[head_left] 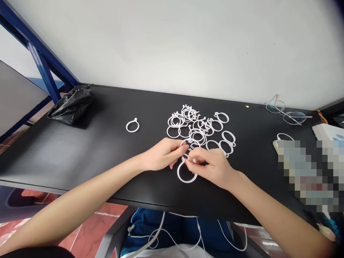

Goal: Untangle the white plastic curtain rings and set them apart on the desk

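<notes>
The right hand (211, 167) pinches a white plastic ring (186, 175); the left hand (162, 154) touches a heap of rings (199, 125).

Smooth white plastic curtain rings (187, 181)

White rings (186, 182) on a black tabletop (94, 154).
</notes>
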The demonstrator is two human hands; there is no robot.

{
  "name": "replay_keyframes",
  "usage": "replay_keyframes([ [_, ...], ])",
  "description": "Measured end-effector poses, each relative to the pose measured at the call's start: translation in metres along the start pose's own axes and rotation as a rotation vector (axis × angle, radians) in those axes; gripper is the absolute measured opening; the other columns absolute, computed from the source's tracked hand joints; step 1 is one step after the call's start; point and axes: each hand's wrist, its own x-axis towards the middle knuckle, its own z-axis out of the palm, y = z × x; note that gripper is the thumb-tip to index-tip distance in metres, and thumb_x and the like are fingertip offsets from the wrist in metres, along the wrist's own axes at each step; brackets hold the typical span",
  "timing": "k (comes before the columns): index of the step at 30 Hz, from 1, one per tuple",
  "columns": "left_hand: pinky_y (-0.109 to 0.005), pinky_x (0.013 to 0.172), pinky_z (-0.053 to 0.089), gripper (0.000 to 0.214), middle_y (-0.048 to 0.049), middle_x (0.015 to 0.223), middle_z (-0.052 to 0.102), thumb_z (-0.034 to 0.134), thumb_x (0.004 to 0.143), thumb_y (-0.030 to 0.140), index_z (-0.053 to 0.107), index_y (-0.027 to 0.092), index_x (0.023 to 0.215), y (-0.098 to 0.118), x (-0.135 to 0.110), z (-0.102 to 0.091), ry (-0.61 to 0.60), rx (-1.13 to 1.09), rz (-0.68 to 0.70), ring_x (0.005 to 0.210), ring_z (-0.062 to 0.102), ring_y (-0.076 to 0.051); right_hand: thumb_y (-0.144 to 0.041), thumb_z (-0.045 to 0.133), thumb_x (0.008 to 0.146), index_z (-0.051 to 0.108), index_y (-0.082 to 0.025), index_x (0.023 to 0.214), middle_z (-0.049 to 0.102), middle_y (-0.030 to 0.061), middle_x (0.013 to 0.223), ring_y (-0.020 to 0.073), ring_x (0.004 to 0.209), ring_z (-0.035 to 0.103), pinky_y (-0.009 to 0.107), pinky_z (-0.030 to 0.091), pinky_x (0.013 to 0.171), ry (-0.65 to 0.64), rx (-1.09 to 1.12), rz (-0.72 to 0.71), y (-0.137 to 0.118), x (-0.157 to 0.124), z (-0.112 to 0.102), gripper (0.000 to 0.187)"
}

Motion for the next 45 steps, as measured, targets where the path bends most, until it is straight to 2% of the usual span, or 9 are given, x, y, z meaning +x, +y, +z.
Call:
replay_keyframes([
  [6,-0.019,0.053,0.038,0.042,0.0048,0.045,0.049,0.036,0.099,0.04,0.043,0.017,0.064,-0.002,0.001,-0.001,0.096,-0.008,-0.027,0.045,0.044,-0.007,-0.018,0.062,0.087,0.055,-0.021,0.086,0.06,-0.0076,0.056,0.0069,0.046,0.055,0.017,0.047,0.052,0.043,0.019,-0.007,0.005,0.0,0.0,0.007],
  [11,-0.021,0.049,0.03,0.045,0.0057,0.046,0.041,0.037,0.098,0.041,0.036,0.018,0.059,-0.006,0.002,-0.01,0.26,0.108,-0.043,0.045,0.037,-0.007,-0.019,0.064,0.085,0.051,-0.023,0.111,0.059,-0.01,0.056,0.0085,0.049,0.055,0.02,0.05,0.059,-0.045,-0.007,0.112,0.006,-0.002,-0.003,0.03],
  [20,-0.026,0.05,0.018,0.06,0.0037,0.044,0.026,0.049,0.091,0.052,0.025,0.017,0.048,-0.009,0.001,-0.018,0.409,0.654,-0.131,0.045,0.02,-0.009,-0.017,0.066,0.084,0.052,-0.021,0.085,0.054,-0.0093,0.052,0.007,0.046,0.05,0.018,0.046,0.052,0.055,-0.01,0.056,0.001,0.001,-0.004,0.015],
  [24,-0.027,0.05,0.017,0.058,0.0043,0.044,0.024,0.047,0.093,0.047,0.025,0.017,0.049,-0.007,0.0,-0.017,0.477,0.688,-0.107,0.045,0.018,-0.009,-0.018,0.067,0.083,0.052,-0.021,0.078,0.054,-0.0084,0.053,0.006,0.043,0.05,0.016,0.043,0.044,0.132,-0.051,-0.001,-0.002,0.003,-0.004,0.016],
  [26,-0.025,0.049,0.019,0.053,0.0051,0.047,0.026,0.046,0.094,0.044,0.03,0.017,0.051,-0.002,-0.002,-0.016,0.433,0.559,-0.02,0.046,0.023,-0.008,-0.017,0.067,0.083,0.053,-0.02,0.075,0.057,-0.0071,0.056,0.0052,0.041,0.05,0.016,0.041,0.041,0.177,-0.075,-0.043,-0.004,0.003,-0.004,0.017],
  [29,-0.02,0.049,0.032,0.043,0.0042,0.056,0.044,0.045,0.096,0.045,0.05,0.015,0.065,0.006,-0.006,-0.012,0.152,0.182,0.05,0.05,0.042,-0.007,-0.015,0.067,0.083,0.055,-0.02,0.073,0.059,-0.0063,0.057,0.0053,0.042,0.052,0.015,0.042,0.041,0.227,-0.117,-0.105,-0.006,0.004,-0.004,0.016],
  [35,-0.018,0.047,0.048,0.037,-0.0056,0.094,0.065,0.056,0.09,0.05,0.058,0.016,0.104,0.011,-0.008,-0.006,-0.282,-0.242,-0.075,0.066,0.066,-0.012,-0.015,0.068,0.085,0.063,-0.019,0.082,0.069,-0.0003,0.067,0.0098,0.053,0.062,0.018,0.049,0.045,0.253,-0.003,-0.16,-0.007,0.003,-0.003,0.007],
  [39,-0.018,0.048,0.049,0.034,-0.0052,0.088,0.066,0.057,0.091,0.047,0.058,0.015,0.101,0.005,-0.005,-0.008,-0.385,-0.328,-0.101,0.06,0.065,-0.01,-0.014,0.07,0.084,0.066,-0.018,0.087,0.072,0.0032,0.078,0.0135,0.068,0.069,0.02,0.058,0.052,0.229,0.143,-0.169,-0.009,0.003,-0.002,0.006],
  [45,-0.02,0.05,0.051,0.037,0.0011,0.075,0.061,0.069,0.081,0.047,0.053,0.017,0.094,0.001,-0.005,-0.009,-0.335,-0.442,-0.116,0.062,0.065,-0.012,-0.012,0.074,0.08,0.067,-0.021,0.099,0.074,0.0011,0.083,0.0122,0.065,0.071,0.02,0.063,0.056,0.254,0.24,-0.017,-0.014,0.002,-0.002,0.021],
])
